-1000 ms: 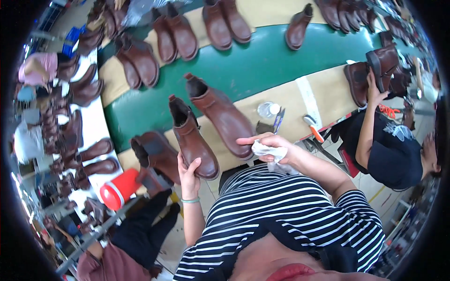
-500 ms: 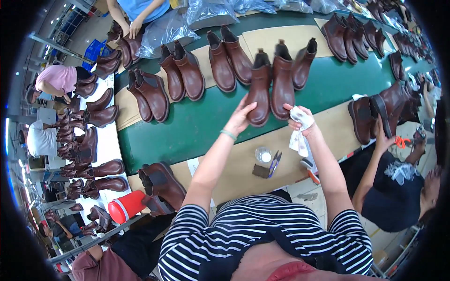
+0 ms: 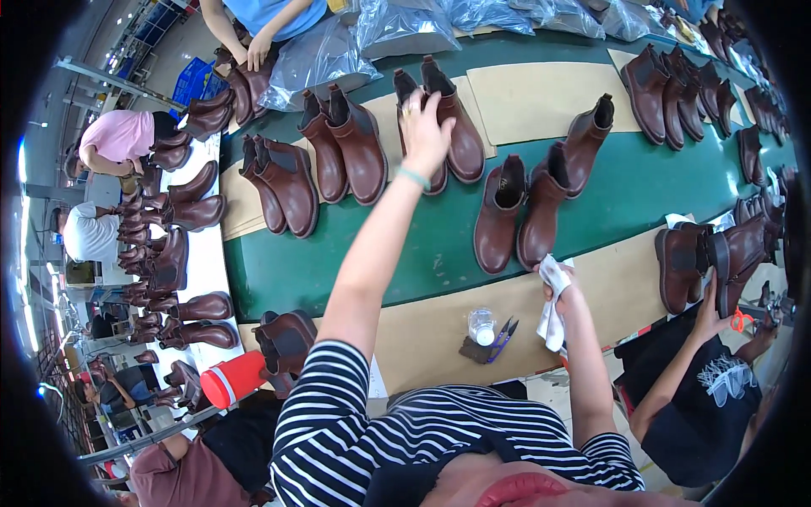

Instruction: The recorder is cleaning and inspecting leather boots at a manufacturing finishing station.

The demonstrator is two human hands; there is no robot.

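My left hand [image 3: 425, 135] is stretched out over a pair of brown ankle boots [image 3: 463, 139] at the back of the table. Its fingers are apart and hide much of the left boot; whether they touch it I cannot tell. In my right hand [image 3: 568, 286] is a crumpled white cloth [image 3: 552, 317], beside the toe of a brown boot [image 3: 541, 221]. That boot stands upright on the green tabletop [image 3: 380, 266], with a matching boot [image 3: 497, 224] to its left. Behind them is another brown boot [image 3: 587, 150].
Near me lie a clear jar [image 3: 481, 326], small snips [image 3: 503, 340] and a dark block [image 3: 475, 350]. More boot pairs [image 3: 355, 148] line the far side before plastic-wrapped bundles [image 3: 405, 29]. A red cylinder [image 3: 232, 378] is at left. A co-worker [image 3: 688, 406] handles boots at right.
Both hands were on the front pair of boots, which now stands on the green surface nearer me. My left hand has let go and moved to the pair farther back left.
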